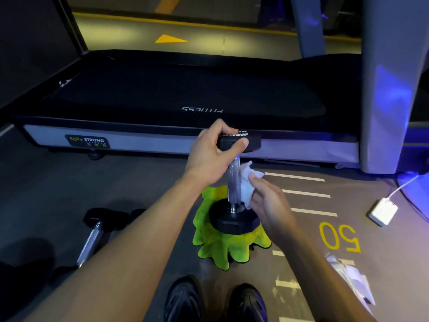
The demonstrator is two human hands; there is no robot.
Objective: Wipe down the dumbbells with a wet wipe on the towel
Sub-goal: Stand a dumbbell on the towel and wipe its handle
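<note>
A dumbbell [233,182] is standing upright on a green towel [222,247] on the floor, near the treadmill [162,94] edge. The left hand [212,148] is gripping its top head; the right hand [267,203] is pinching a wet wipe [247,184] against the handle. A second dumbbell [92,238] is lying left. The treadmill label is reading "BODY STRONG"; "50" is painted on the floor.

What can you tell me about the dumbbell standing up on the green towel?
The dumbbell stands upright on one end on the green towel. It has two black, many-sided heads that look rubbery, joined by a shiny, rough-textured metal handle. The bottom head sits on the towel. The left hand grips the top head, which carries white lettering too blurred to read. The right hand presses a white wet wipe against the handle's side.
</note>
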